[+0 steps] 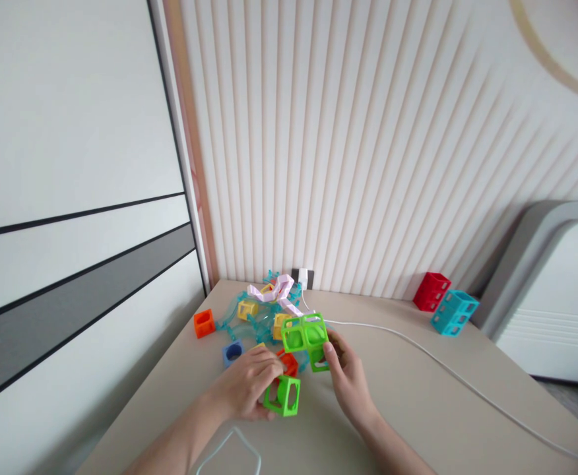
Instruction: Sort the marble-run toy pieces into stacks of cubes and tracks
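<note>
My left hand is closed on a green open-sided cube low over the table. In my right hand is a block of joined green cubes, gripped at its right side with the thumb in front. The two green pieces are apart. An orange-red cube shows between them, partly hidden by the left fingers. Just beyond my left hand lies a blue cube with a round opening. Yellow cubes lie farther back among clear teal pieces.
An orange cube sits at the table's left edge. Pale pink angular pieces lie at the back near a plug. A white cable crosses the right side. Red and teal cube stacks stand by the wall.
</note>
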`<state>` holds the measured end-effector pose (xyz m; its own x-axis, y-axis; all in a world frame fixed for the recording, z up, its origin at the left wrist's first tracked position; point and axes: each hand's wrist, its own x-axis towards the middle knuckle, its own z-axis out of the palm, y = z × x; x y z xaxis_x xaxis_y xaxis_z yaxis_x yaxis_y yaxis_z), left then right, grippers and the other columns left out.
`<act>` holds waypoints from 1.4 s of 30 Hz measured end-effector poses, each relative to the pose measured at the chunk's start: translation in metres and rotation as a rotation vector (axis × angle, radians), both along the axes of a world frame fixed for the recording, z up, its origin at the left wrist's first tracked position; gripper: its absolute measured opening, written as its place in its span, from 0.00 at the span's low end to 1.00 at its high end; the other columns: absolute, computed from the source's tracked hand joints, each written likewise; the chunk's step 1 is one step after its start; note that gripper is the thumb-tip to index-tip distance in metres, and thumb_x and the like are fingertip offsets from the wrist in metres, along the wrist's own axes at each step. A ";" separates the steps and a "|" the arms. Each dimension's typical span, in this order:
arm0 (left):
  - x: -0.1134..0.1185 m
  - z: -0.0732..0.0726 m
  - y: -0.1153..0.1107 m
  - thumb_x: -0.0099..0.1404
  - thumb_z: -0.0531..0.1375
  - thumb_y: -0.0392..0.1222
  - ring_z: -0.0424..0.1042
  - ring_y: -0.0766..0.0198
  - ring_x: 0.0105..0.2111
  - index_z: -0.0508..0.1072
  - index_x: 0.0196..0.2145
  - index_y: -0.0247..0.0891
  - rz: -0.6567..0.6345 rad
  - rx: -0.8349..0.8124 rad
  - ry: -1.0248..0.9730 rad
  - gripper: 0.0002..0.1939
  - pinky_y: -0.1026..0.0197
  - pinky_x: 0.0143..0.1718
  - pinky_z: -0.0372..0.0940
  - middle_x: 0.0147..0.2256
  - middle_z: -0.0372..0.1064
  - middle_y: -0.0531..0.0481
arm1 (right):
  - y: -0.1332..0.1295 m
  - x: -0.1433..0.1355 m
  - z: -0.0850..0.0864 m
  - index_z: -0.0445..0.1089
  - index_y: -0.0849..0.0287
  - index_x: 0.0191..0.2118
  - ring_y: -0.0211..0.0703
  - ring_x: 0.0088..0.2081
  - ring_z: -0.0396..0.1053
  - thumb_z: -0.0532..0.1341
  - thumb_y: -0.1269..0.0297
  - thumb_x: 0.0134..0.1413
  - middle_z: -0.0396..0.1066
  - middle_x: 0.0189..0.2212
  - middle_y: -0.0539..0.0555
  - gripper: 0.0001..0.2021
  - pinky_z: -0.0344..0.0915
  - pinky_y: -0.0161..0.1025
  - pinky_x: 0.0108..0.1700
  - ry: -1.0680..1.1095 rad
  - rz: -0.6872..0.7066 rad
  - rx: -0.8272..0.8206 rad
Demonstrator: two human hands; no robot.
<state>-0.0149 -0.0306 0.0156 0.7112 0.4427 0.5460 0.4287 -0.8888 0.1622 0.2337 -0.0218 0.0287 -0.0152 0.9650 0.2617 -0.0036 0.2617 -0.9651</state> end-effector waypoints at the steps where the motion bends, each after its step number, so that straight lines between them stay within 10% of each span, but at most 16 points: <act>1: 0.000 0.000 -0.001 0.67 0.58 0.61 0.74 0.52 0.37 0.65 0.47 0.38 0.003 -0.024 -0.014 0.23 0.52 0.42 0.67 0.38 0.76 0.43 | -0.001 0.000 0.003 0.75 0.60 0.52 0.52 0.38 0.78 0.63 0.39 0.58 0.79 0.43 0.62 0.29 0.77 0.43 0.37 0.026 0.006 -0.002; 19: 0.010 0.017 -0.002 0.70 0.58 0.53 0.76 0.57 0.38 0.68 0.48 0.40 0.176 -0.659 -0.555 0.15 0.59 0.42 0.70 0.39 0.76 0.48 | 0.009 0.003 -0.004 0.75 0.57 0.47 0.50 0.36 0.77 0.65 0.37 0.55 0.79 0.38 0.56 0.27 0.74 0.41 0.35 0.256 -0.083 -0.081; 27: 0.064 0.041 0.018 0.66 0.62 0.60 0.78 0.55 0.40 0.69 0.44 0.39 0.290 -0.931 -0.978 0.21 0.57 0.38 0.72 0.39 0.77 0.46 | 0.015 0.004 -0.004 0.74 0.54 0.42 0.49 0.38 0.78 0.65 0.40 0.56 0.79 0.38 0.54 0.21 0.75 0.42 0.37 0.444 -0.147 -0.121; 42: 0.086 0.025 0.000 0.65 0.62 0.61 0.79 0.52 0.44 0.64 0.47 0.44 0.202 -0.975 -1.023 0.23 0.51 0.43 0.75 0.42 0.79 0.46 | 0.004 -0.001 0.002 0.73 0.54 0.46 0.49 0.39 0.77 0.67 0.41 0.54 0.78 0.43 0.56 0.23 0.75 0.40 0.35 0.404 -0.038 -0.095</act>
